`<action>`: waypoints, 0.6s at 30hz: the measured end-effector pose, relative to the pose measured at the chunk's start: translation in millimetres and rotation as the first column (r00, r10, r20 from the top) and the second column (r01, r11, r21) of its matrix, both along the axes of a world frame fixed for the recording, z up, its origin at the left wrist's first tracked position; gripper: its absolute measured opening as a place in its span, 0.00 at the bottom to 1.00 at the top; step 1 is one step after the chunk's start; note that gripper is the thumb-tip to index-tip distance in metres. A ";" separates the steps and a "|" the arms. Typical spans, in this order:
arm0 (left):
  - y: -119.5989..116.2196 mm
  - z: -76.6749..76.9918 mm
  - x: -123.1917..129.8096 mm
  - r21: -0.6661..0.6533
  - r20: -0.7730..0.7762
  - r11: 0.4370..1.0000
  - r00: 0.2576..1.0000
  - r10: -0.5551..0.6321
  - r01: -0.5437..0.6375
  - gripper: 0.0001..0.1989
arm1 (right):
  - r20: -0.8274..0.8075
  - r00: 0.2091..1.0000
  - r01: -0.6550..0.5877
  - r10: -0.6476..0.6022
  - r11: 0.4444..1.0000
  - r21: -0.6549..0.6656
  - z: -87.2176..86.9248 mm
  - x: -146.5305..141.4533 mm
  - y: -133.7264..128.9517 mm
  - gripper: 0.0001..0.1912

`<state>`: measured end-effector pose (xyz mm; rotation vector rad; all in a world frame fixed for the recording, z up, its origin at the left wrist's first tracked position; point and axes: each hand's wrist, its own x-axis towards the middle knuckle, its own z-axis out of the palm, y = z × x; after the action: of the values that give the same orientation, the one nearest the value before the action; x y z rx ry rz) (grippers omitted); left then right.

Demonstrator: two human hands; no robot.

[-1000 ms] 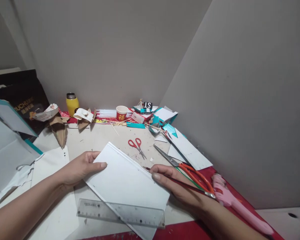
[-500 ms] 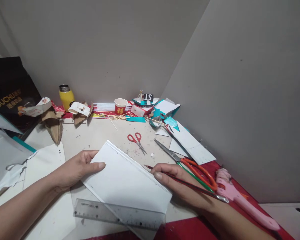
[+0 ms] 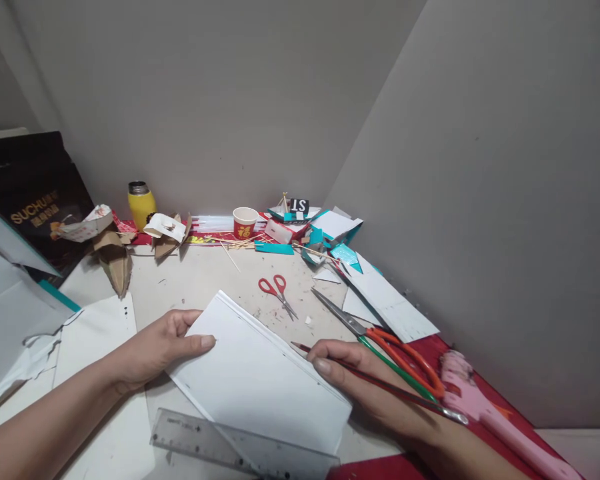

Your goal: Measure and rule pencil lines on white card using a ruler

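Note:
Between my two hands is a white sheet of card (image 3: 260, 380), tilted, with a folded or doubled upper edge and small dark marks on it. My left hand (image 3: 180, 343) grips its left corner, thumb on top and fingers underneath. In my right hand (image 3: 343, 370) a dark red pencil (image 3: 390, 381) lies between thumb and fingers, its tip pointing left, while the hand also rests at the card's right edge. A clear plastic ruler (image 3: 200, 437) lies by the card's lower edge, partly overlapping it in view.
Small red-handled scissors (image 3: 279, 293) and large orange-handled scissors (image 3: 405, 357) lie beyond the card. A pink glue gun (image 3: 495, 413) is at the right. Along the back stand a paper cup (image 3: 245, 224), a yellow bottle (image 3: 141, 207) and cardboard scraps. An opened white box (image 3: 10, 307) sits left.
The whole view has shifted slightly, so everything appears a little lower and further right. My hands keep the same hold on the card and the pencil.

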<state>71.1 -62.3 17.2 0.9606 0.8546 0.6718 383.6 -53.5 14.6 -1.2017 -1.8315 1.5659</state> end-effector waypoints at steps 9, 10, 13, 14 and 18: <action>0.6 -3.4 0.9 0.013 0.011 1.000 1.000 0.014 -0.014 0.20 | -0.003 1.000 0.000 0.000 1.000 0.012 -2.6 1.3 0.8 0.21; 0.7 -2.9 1.1 0.016 0.010 1.000 1.000 0.015 -0.015 0.19 | 0.005 1.000 0.004 -0.004 1.000 0.016 -2.7 1.3 0.4 0.22; 0.7 -1.3 2.1 0.025 0.010 0.999 1.000 0.022 -0.022 0.19 | 0.008 1.000 0.022 -0.022 0.999 0.027 -3.3 0.8 -0.1 0.22; 0.7 -1.1 2.4 0.028 0.010 0.999 1.000 0.024 -0.024 0.19 | 0.010 1.000 0.026 -0.026 0.999 0.029 -3.6 0.6 0.0 0.22; 0.9 -2.4 2.1 0.039 0.003 0.999 1.000 0.031 -0.031 0.20 | 0.021 0.999 0.042 -0.043 0.999 0.024 -4.3 0.8 1.0 0.22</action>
<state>73.2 -61.5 14.7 0.9828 0.8582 0.7189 384.4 -52.6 10.2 -1.2438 -1.8211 1.5099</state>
